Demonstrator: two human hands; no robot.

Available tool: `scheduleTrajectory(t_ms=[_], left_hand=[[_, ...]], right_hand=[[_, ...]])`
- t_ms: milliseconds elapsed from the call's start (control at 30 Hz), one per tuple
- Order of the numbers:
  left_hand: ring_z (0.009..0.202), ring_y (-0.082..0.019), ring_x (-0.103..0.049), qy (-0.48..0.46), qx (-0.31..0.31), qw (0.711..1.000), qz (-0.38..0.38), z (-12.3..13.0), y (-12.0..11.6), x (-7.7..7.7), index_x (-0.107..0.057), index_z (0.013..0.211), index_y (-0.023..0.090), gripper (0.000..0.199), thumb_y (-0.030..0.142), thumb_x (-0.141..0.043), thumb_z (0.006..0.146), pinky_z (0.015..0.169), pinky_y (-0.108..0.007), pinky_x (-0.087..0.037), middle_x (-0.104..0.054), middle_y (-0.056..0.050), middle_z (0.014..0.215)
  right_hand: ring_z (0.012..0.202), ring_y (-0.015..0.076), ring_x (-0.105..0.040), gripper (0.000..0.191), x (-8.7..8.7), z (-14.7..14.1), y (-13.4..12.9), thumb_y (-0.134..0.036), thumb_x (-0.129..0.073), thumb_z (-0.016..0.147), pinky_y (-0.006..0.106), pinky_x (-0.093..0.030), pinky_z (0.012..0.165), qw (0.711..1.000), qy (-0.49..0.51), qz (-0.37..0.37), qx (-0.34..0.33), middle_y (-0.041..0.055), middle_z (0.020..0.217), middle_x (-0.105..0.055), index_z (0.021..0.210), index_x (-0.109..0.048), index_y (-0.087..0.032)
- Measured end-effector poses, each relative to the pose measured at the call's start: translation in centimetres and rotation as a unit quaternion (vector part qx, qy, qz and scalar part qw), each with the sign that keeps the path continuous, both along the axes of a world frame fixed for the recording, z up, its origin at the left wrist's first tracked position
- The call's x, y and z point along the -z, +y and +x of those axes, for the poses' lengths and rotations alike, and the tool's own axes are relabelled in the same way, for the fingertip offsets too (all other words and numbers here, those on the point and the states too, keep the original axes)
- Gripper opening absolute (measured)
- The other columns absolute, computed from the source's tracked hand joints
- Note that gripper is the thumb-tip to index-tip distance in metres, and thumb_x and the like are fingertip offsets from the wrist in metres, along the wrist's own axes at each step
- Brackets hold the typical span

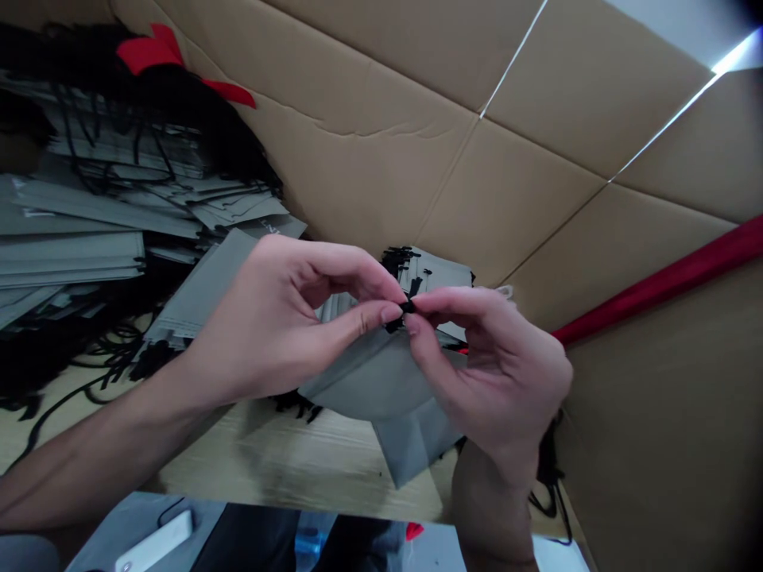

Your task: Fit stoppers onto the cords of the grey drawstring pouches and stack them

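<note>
Both hands meet near the middle of the view over a grey bag [375,381]. Thumb and forefinger of my left hand [280,318] pinch a small piece of black cord [408,306] from the left. From the right, my right hand [494,349] pinches the same cord, its fingertips almost touching those of the left. The bag hangs just below the fingers. Behind them lies a stack of grey bags [441,270] with black cord ends; the fingers partly hide it.
Heaps of grey bags [71,254] with black cords fill the left side of the wooden table [286,469]. A red strip [149,54] lies on them. Cardboard walls [369,119] stand behind and at the right, with a red band [656,282]. A white device [155,544] is below the table edge.
</note>
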State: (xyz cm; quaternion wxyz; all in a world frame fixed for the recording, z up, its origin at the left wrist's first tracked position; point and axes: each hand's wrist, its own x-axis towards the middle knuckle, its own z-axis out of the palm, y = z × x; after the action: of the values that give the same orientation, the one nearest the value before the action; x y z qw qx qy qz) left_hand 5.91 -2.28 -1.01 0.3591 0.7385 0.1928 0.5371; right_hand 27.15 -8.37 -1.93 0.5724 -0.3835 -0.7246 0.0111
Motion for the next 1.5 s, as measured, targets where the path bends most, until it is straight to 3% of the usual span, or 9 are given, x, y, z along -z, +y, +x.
scheduleTrajectory(t_ms=[267,733,933,1067,1200,1300,1500], left_hand=[[0.090,-0.013,-0.087,0.033,-0.082,0.978,0.188,0.0,0.1,1.0,-0.087,0.108,0.028,0.012,0.017,-0.086,0.108,0.083,-0.027,-0.066,-0.093,0.006,0.102],[0.095,-0.016,-0.091,0.095,-0.103,0.934,0.329,-0.8,0.6,1.5,-0.083,0.116,0.027,0.017,0.011,-0.085,0.110,0.099,-0.028,-0.075,-0.094,0.001,0.114],[0.092,-0.019,-0.091,0.131,-0.147,0.915,0.352,-1.0,-0.1,1.8,-0.079,0.115,0.027,0.010,0.017,-0.081,0.115,0.098,-0.032,-0.077,-0.094,-0.001,0.109],[0.078,-0.016,-0.088,0.121,-0.166,0.905,0.372,-0.7,0.1,1.5,-0.075,0.107,0.027,0.013,0.016,-0.078,0.112,0.080,-0.028,-0.073,-0.091,0.003,0.095],[0.071,-0.014,-0.085,0.082,-0.139,0.936,0.314,-0.4,0.5,1.1,-0.075,0.100,0.030,0.015,0.017,-0.083,0.101,0.070,-0.027,-0.068,-0.088,0.008,0.085],[0.071,-0.013,-0.085,0.059,-0.121,0.946,0.296,-0.3,0.8,1.0,-0.076,0.099,0.032,0.014,0.020,-0.084,0.103,0.069,-0.026,-0.068,-0.089,0.009,0.085],[0.079,-0.016,-0.091,0.096,-0.164,0.905,0.381,-0.5,0.6,1.2,-0.080,0.105,0.030,0.015,0.016,-0.081,0.109,0.079,-0.027,-0.076,-0.095,0.005,0.099]], right_hand=[[0.085,0.0182,-0.083,0.028,-0.2,0.0,-0.2,-0.003,-0.084,0.100,0.037,-0.071,0.078,0.999,-0.003,0.025,0.022,-0.0033,0.098,-0.089,0.108,-0.086,-0.030],[0.082,0.0223,-0.085,0.025,-0.4,1.2,-1.0,-0.011,-0.084,0.103,0.041,-0.078,0.079,0.997,-0.042,-0.046,0.037,-0.0009,0.099,-0.092,0.107,-0.088,-0.035],[0.085,0.0223,-0.086,0.027,-0.5,0.7,-0.8,-0.008,-0.080,0.106,0.042,-0.078,0.082,0.996,-0.071,-0.030,0.032,-0.0011,0.099,-0.091,0.108,-0.083,-0.035],[0.083,0.0218,-0.086,0.029,-0.4,0.2,-0.6,-0.007,-0.080,0.104,0.041,-0.077,0.080,0.995,-0.090,0.003,0.033,-0.0019,0.097,-0.091,0.108,-0.080,-0.036],[0.084,0.0245,-0.087,0.031,0.0,0.0,-0.5,-0.008,-0.083,0.101,0.046,-0.077,0.079,0.998,-0.053,0.004,0.033,-0.0020,0.096,-0.091,0.108,-0.082,-0.038],[0.083,0.0255,-0.087,0.031,0.1,0.1,-0.6,-0.008,-0.084,0.101,0.047,-0.076,0.076,0.999,-0.020,0.004,0.029,-0.0018,0.096,-0.091,0.109,-0.084,-0.039],[0.083,0.0250,-0.086,0.033,0.0,0.2,-0.8,-0.007,-0.083,0.102,0.047,-0.076,0.078,0.998,-0.043,0.015,0.038,-0.0016,0.097,-0.091,0.112,-0.084,-0.039]])
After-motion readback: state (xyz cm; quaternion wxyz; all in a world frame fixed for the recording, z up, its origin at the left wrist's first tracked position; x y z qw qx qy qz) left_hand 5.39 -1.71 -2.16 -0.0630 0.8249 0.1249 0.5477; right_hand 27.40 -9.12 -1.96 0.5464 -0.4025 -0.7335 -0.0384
